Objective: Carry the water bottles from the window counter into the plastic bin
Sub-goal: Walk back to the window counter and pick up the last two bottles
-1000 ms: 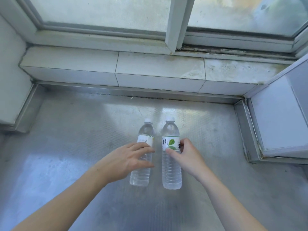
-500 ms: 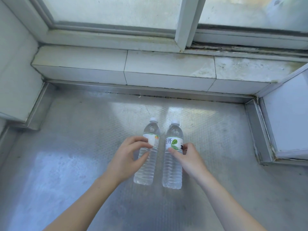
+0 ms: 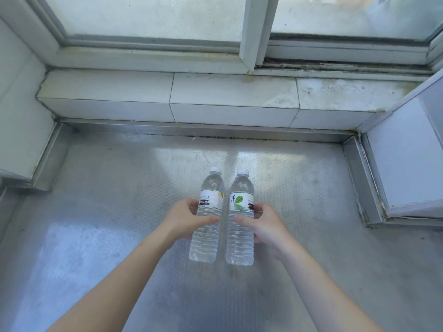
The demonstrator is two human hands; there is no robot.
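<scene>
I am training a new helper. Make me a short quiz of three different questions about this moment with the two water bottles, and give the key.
1. True or false: the left hand and the right hand each wrap around one bottle.
2. Which bottle has a green leaf on its label? A) the left bottle B) the right bottle C) both
3. Fill in: both caps are ____ in colour.

Key
1. True: each hand grips its bottle near the label, with the metal counter below.
2. B.
3. White.
</scene>
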